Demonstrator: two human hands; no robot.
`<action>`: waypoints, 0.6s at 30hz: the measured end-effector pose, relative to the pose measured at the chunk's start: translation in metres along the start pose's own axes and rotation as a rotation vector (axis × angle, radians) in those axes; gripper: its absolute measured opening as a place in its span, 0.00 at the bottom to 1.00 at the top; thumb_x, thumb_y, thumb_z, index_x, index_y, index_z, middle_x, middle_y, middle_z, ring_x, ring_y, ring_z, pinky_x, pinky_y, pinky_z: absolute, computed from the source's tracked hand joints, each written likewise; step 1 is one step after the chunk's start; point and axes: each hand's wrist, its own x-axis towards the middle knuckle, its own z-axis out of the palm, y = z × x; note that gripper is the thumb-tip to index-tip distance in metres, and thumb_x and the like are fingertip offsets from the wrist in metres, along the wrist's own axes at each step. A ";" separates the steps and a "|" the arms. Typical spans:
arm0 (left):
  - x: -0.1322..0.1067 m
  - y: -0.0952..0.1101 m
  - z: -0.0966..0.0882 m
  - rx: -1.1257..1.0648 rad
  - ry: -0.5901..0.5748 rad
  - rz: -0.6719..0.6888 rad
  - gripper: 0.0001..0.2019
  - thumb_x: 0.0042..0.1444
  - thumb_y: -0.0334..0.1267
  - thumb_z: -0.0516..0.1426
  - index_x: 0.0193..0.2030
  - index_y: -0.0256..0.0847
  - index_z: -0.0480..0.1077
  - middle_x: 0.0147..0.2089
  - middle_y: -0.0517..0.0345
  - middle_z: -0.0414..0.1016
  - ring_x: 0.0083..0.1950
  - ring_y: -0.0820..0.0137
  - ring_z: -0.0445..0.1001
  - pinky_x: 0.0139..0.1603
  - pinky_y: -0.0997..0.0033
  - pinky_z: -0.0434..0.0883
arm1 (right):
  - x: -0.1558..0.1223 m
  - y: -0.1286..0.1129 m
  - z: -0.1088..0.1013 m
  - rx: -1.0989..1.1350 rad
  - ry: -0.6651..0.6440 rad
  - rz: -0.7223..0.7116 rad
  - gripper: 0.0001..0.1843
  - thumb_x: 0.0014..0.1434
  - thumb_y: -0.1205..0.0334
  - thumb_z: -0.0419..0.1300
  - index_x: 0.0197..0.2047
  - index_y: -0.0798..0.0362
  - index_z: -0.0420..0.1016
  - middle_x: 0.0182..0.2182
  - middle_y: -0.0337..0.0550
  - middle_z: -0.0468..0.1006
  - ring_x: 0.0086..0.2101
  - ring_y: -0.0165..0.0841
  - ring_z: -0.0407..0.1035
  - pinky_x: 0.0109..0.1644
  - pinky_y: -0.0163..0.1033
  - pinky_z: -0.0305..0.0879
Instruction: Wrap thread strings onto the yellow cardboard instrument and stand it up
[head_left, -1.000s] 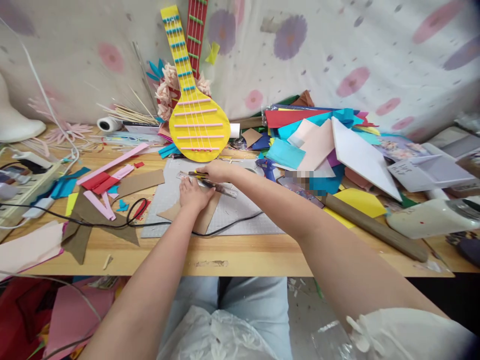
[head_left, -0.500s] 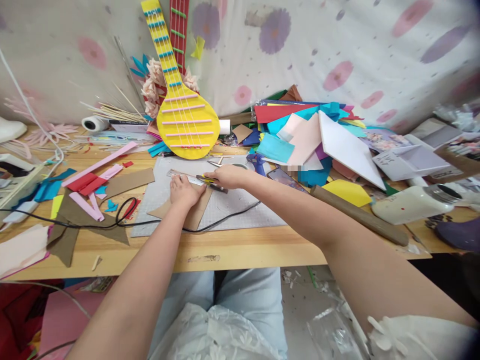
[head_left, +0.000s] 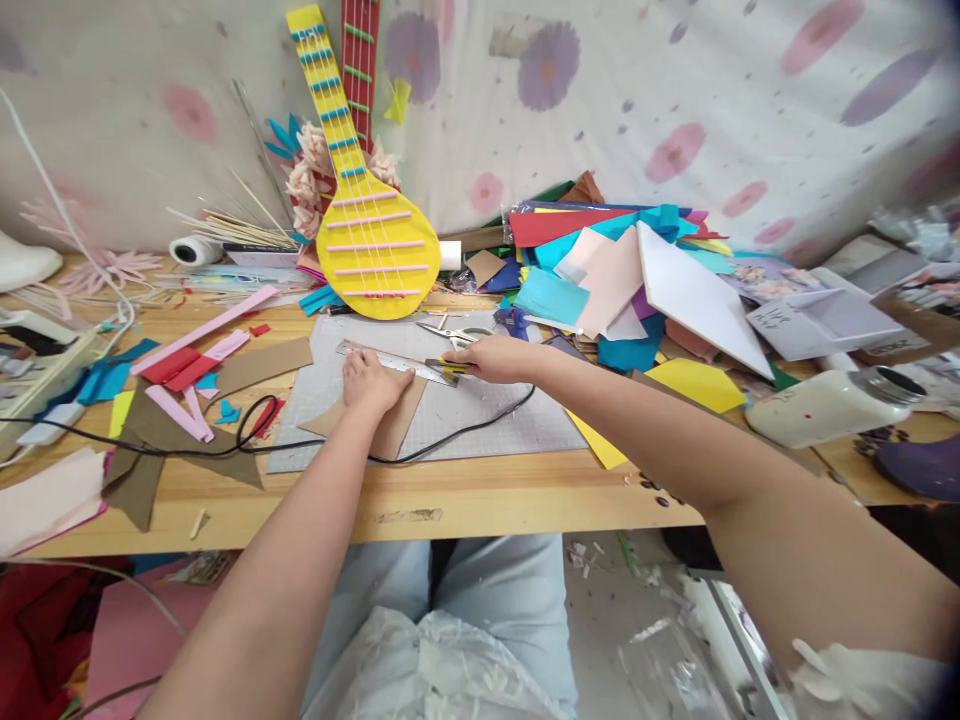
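My left hand (head_left: 369, 384) presses down on a metal ruler (head_left: 397, 365) with its fingers spread and the thumb stretched out along it. Beneath the ruler lies a brown piece of cardboard (head_left: 401, 418), on a grey cutting mat (head_left: 480, 430). My right hand (head_left: 491, 358) is closed around a yellow-and-black utility knife (head_left: 448, 368), at the ruler's right end; where the blade tip sits I cannot make out. Just behind the knife a pair of scissors (head_left: 457, 333) lies on the mat, partly covered by my right hand.
A black cable (head_left: 450, 437) crosses the mat's front. Behind stands a yellow paper lute (head_left: 379, 250). A blue glue gun (head_left: 513, 320), coloured sheets (head_left: 555, 295) and a white bottle (head_left: 825, 408) are on the right; paper scraps (head_left: 180, 370) lie left.
My right hand has moved right with the utility knife, along the ruler to its right end. More of the scissors shows. My left hand stays on the ruler.
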 end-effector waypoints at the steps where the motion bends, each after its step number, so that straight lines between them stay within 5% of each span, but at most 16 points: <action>1: 0.000 0.000 0.000 -0.002 0.001 0.001 0.41 0.47 0.58 0.53 0.59 0.24 0.56 0.64 0.30 0.55 0.69 0.51 0.48 0.66 0.57 0.51 | -0.002 0.001 0.001 0.004 0.000 0.001 0.25 0.63 0.63 0.47 0.63 0.48 0.59 0.47 0.53 0.76 0.43 0.39 0.71 0.41 0.38 0.59; 9: 0.001 -0.003 0.001 -0.010 0.000 0.013 0.40 0.47 0.57 0.54 0.59 0.24 0.57 0.65 0.29 0.54 0.69 0.51 0.48 0.66 0.56 0.50 | -0.019 0.003 0.003 0.000 0.013 0.048 0.25 0.62 0.64 0.47 0.62 0.45 0.61 0.45 0.49 0.77 0.41 0.38 0.71 0.39 0.38 0.59; 15: -0.006 -0.006 0.004 -0.063 0.096 0.062 0.38 0.49 0.58 0.53 0.57 0.26 0.59 0.64 0.30 0.55 0.68 0.51 0.49 0.66 0.54 0.51 | -0.016 -0.001 0.011 0.111 0.203 0.315 0.26 0.65 0.55 0.41 0.65 0.42 0.53 0.51 0.49 0.71 0.44 0.40 0.69 0.41 0.39 0.60; 18: -0.011 -0.010 0.003 -0.109 0.147 0.117 0.40 0.46 0.61 0.53 0.57 0.28 0.59 0.64 0.32 0.56 0.68 0.52 0.50 0.65 0.56 0.52 | 0.000 -0.014 0.025 0.102 0.189 0.393 0.27 0.64 0.56 0.42 0.66 0.39 0.49 0.50 0.53 0.68 0.44 0.42 0.68 0.41 0.40 0.61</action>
